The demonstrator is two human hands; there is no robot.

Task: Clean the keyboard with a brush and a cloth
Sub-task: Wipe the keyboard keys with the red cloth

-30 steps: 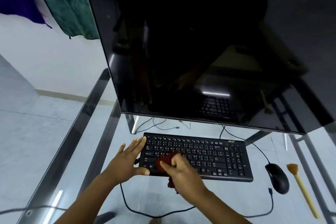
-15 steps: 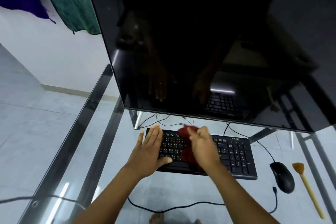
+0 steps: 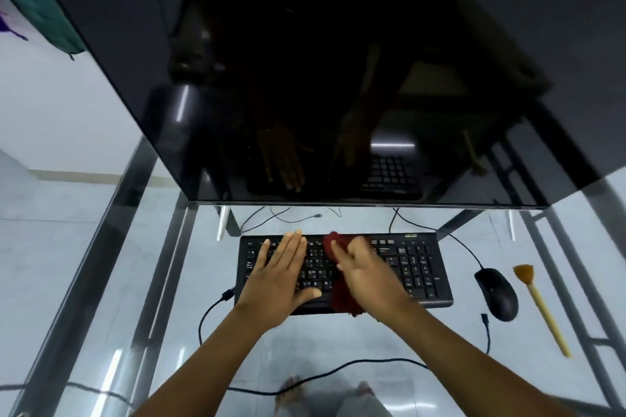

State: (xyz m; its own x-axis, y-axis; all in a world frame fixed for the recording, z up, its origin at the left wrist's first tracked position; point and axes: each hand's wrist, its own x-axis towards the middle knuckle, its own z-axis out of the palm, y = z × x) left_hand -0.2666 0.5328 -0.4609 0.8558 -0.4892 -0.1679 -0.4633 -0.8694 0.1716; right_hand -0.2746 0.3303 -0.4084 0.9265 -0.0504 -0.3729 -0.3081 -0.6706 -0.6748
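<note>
A: So, cloth step: right hand [image 3: 367, 276] bunches the dark red cloth [image 3: 342, 291] mid black keyboard [image 3: 416, 267] on the glass desk [image 3: 135, 281].
B: Left hand [image 3: 279, 276] flat, fingers spread, pinning it. Next: wipe right, keypad untouched; wooden brush [image 3: 538, 306] idles beside the mouse [image 3: 497, 293].

My two arms are bare from the near edge of the picture up to the keyboard [image 3: 345, 272], with no sleeve showing on either forearm. My left hand [image 3: 279, 276] and right hand [image 3: 367, 276] carry no ring, watch or band that I can see; the nails are short and plain. Below the keyboard, through the glass desk [image 3: 101, 281], my feet are bare, with pale grey cloth over one leg.
</note>
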